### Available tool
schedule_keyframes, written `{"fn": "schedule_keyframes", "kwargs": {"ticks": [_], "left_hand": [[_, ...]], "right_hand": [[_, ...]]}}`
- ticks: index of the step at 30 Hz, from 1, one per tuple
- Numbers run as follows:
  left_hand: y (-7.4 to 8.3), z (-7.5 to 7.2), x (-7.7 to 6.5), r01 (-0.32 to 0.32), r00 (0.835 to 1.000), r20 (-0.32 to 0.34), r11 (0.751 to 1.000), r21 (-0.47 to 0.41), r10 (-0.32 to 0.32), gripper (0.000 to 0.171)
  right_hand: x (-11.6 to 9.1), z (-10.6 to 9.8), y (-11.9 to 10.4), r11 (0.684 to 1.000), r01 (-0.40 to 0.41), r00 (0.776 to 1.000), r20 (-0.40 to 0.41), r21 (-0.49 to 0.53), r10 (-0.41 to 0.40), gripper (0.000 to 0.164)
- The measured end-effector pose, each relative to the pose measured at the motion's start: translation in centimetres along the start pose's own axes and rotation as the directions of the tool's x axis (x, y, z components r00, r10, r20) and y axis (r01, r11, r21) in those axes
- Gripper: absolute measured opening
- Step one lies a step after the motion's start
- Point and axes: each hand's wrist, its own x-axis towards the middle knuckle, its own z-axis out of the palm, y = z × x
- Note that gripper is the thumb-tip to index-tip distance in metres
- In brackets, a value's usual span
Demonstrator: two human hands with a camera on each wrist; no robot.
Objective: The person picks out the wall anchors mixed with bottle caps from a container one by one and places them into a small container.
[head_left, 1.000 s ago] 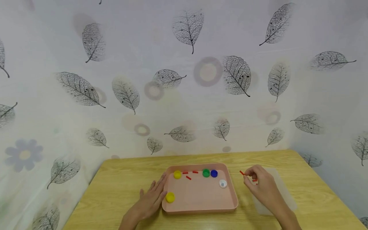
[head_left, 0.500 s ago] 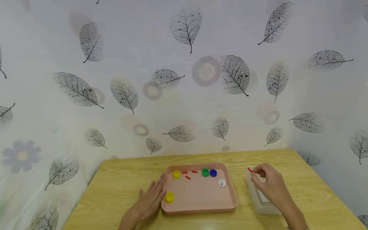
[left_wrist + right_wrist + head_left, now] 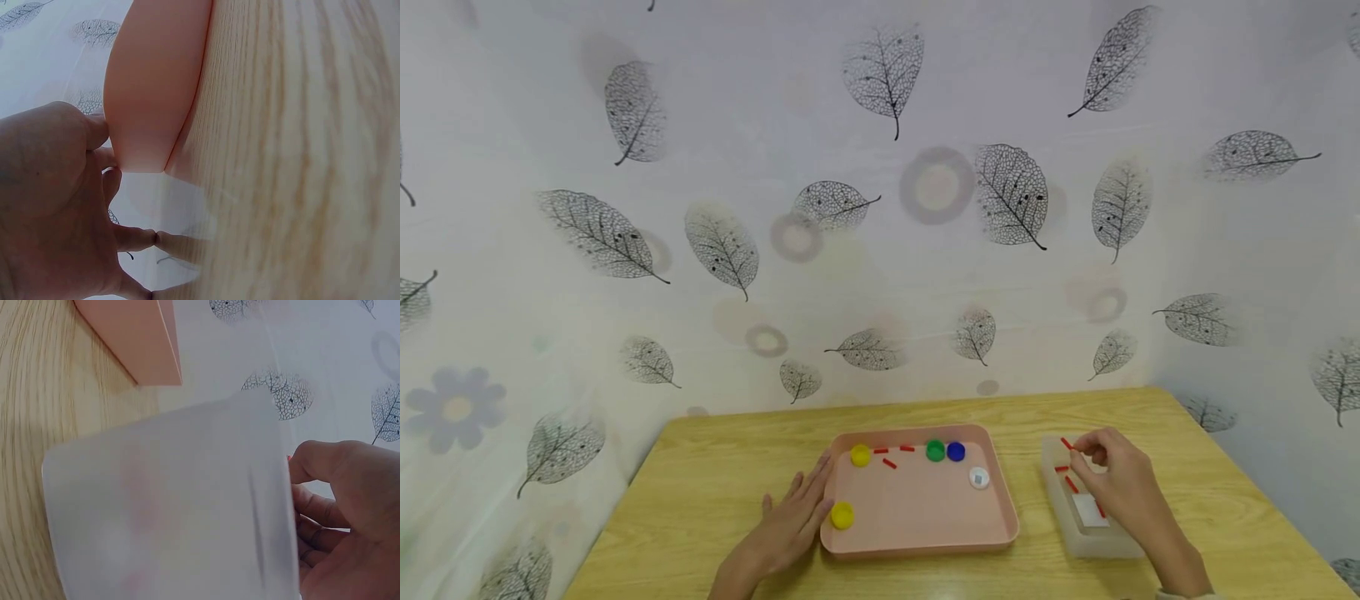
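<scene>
My right hand [image 3: 1116,475] pinches a small red stick [image 3: 1067,444] between thumb and fingertip, over the far end of a translucent white box [image 3: 1093,546]. Inside the box lie several more red sticks [image 3: 1071,484] and a white rectangular piece [image 3: 1090,510]; the hand hides part of the inside. In the right wrist view the box wall [image 3: 169,506] blocks most of the held stick. My left hand [image 3: 790,518] rests against the left side of a pink tray [image 3: 925,512], fingers extended; the left wrist view shows that hand [image 3: 56,200] at the tray's wall [image 3: 156,81].
Within the tray are two yellow caps [image 3: 861,455], a green cap [image 3: 936,451], a blue cap [image 3: 956,451], a white round piece [image 3: 979,477] and three red sticks [image 3: 890,463]. Both containers stand on a wooden table [image 3: 722,467] before a leaf-patterned backdrop [image 3: 880,275].
My right hand has moved to the right with the pinched red stick, from beside the box to over it. More red sticks inside the box now show. The left hand stays against the tray.
</scene>
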Motion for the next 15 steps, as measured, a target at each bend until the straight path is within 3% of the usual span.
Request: {"fn": "schedule_keyframes", "kwargs": {"ticks": [15], "left_hand": [[0.3, -0.1, 0.0, -0.01, 1.0, 0.0, 1.0, 0.01, 0.01, 0.055]], "right_hand": [[0.1, -0.2, 1.8, 0.993, -0.114, 0.983, 0.142, -0.043, 0.119, 0.004]]}}
